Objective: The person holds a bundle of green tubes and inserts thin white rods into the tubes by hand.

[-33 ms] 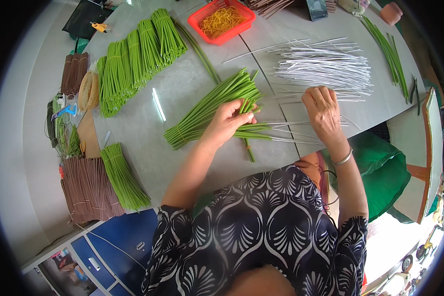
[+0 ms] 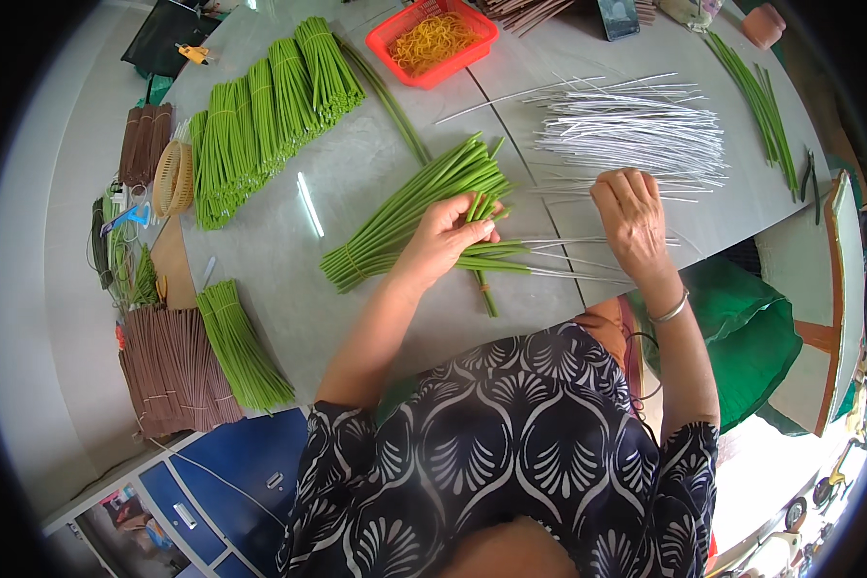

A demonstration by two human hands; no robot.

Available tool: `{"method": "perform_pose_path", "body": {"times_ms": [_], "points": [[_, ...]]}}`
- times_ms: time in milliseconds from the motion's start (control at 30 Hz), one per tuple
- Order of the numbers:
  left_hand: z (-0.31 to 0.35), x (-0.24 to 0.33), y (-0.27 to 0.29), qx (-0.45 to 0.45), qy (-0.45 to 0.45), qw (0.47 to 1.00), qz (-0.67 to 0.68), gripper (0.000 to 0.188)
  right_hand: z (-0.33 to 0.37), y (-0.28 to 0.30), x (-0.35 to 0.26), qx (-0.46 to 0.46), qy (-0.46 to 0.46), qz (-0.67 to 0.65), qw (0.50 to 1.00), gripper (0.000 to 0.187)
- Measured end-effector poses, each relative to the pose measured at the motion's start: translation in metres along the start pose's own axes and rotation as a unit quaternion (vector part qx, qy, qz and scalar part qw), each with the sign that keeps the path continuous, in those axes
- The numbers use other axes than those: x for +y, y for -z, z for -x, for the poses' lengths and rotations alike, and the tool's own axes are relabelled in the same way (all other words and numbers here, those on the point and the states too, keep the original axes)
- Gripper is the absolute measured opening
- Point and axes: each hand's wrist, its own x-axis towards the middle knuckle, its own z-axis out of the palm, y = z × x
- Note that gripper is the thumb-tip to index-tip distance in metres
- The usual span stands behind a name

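Observation:
My left hand (image 2: pixel 450 234) is closed around the ends of several green stems (image 2: pixel 482 206). They belong to or lie against a loose bundle of green stems (image 2: pixel 405 207) tied with a band near its left end. Below that hand, several stems with white wires (image 2: pixel 573 258) coming out of their right ends point toward my right wrist. My right hand (image 2: pixel 634 217) is bent over the near edge of a heap of thin white wires (image 2: pixel 631 135). Its fingers are drawn together with the tips hidden, so whether a wire is between them cannot be seen.
Tied green bundles (image 2: pixel 260 116) line the table's far left; another green bundle (image 2: pixel 244 345) lies beside brown stems (image 2: pixel 178 371). A red basket (image 2: pixel 433 40) of yellow rubber bands stands at the back. Pliers (image 2: pixel 811 183) and loose green stems (image 2: pixel 763 106) lie far right.

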Motion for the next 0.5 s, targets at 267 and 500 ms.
{"method": "perform_pose_path", "body": {"times_ms": [267,500], "points": [[-0.003,0.006,-0.006,-0.015,-0.007,1.000,-0.001,0.027,0.010,0.006,-0.008,0.011,-0.014,-0.028,0.999,0.021],[-0.008,0.001,-0.010,-0.029,-0.010,0.999,-0.016,0.027,0.017,0.012,-0.002,-0.001,0.013,-0.036,0.999,0.021]]}}
